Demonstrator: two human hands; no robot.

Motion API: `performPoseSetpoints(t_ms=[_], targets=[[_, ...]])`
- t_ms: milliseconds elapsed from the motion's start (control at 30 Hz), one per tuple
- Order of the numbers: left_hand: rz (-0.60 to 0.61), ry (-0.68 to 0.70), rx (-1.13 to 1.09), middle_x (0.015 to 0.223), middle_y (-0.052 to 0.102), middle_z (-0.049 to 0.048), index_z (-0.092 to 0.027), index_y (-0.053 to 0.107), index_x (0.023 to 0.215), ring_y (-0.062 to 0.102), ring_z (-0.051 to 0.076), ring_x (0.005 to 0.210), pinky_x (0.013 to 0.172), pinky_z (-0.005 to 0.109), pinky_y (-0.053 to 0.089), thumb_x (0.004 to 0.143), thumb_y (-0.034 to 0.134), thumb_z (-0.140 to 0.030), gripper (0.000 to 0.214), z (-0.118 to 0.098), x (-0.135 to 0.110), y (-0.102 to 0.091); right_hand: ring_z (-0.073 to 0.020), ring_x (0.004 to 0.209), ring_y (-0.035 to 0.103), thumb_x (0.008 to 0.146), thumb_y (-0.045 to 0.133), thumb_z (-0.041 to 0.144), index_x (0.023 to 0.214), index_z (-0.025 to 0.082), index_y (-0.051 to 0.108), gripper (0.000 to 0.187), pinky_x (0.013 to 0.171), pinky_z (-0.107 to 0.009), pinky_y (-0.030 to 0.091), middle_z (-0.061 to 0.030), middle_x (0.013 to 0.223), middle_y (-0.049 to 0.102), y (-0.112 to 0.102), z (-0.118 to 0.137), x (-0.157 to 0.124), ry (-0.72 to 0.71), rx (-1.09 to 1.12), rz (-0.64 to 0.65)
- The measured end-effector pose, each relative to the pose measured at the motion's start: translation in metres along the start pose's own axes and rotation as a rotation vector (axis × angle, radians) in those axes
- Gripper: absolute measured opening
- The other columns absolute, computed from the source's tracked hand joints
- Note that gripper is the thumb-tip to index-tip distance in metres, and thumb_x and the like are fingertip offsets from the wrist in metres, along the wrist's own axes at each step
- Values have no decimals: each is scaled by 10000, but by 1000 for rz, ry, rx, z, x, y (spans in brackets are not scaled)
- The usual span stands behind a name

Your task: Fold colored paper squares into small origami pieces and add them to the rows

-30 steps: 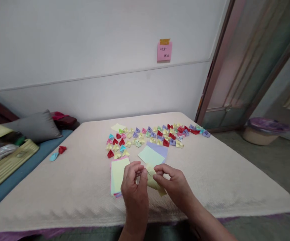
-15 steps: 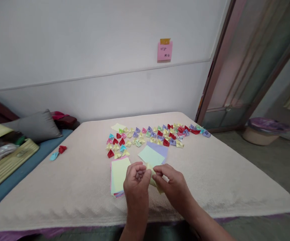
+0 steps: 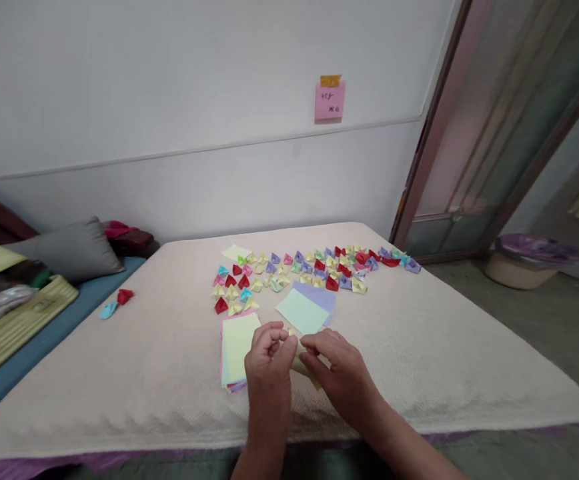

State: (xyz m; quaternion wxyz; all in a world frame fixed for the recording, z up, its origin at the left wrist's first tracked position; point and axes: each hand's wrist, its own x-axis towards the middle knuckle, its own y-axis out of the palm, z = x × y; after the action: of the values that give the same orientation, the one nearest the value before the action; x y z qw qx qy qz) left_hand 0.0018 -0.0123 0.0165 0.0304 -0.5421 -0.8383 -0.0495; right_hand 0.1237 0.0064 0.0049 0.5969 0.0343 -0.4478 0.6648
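Note:
Between my hands is a pale yellow sheet of paper (image 3: 299,366), partly folded and largely covered by my fingers. My left hand (image 3: 270,360) pinches its upper left part between thumb and fingers. From the other side my right hand (image 3: 337,367) grips its right part, and a corner sticks out below. Just left of my left hand lies a stack of coloured paper (image 3: 237,343) with a pale yellow sheet on top. Beyond my hands a mint green sheet (image 3: 301,311) overlaps a purple sheet (image 3: 319,297).
Many small folded paper pieces (image 3: 283,270) in several colours spread in rows across the far part of the cloth-covered table (image 3: 169,347). A red and a blue piece (image 3: 108,310) lie apart at the left. A pink note (image 3: 329,101) is taped to the wall.
Both hands have shifted slightly left with the yellow paper, still pinching it. The pieces and sheets on the table stay where they were.

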Motion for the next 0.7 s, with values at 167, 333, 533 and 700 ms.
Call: performPoseSetpoints(t_ms=[167,333,533,700], targets=[[76,-169,-264,588,507,-60,-161,572,689,444,70,517,517,186,339,637,685,-194,129,-1,3,1,-162,686,546,756,559,118,789,186,658,125,654,-261,403,-1,681,597,-6,2,3,217,251,77],[46,-220,-334,641,549,-51,-168,556,776,464,63,512,503,179,334,595,724,-205,249,-3,10,-1,-138,637,526,730,571,144,759,176,662,100,618,-238,410,19,653,575,-10,5,7,411,497,151],[214,-255,-264,600,538,-43,-146,588,734,487,86,550,533,194,361,572,752,-209,239,-3,10,-3,-121,606,498,720,599,173,778,161,659,85,597,-234,391,32,622,557,-11,3,8,476,594,167],[201,-283,-258,518,454,-58,-152,544,633,389,72,469,471,199,284,702,670,-308,212,-1,7,-3,-84,505,433,686,640,166,820,174,591,143,504,-200,342,76,555,511,-11,1,9,546,785,191]])
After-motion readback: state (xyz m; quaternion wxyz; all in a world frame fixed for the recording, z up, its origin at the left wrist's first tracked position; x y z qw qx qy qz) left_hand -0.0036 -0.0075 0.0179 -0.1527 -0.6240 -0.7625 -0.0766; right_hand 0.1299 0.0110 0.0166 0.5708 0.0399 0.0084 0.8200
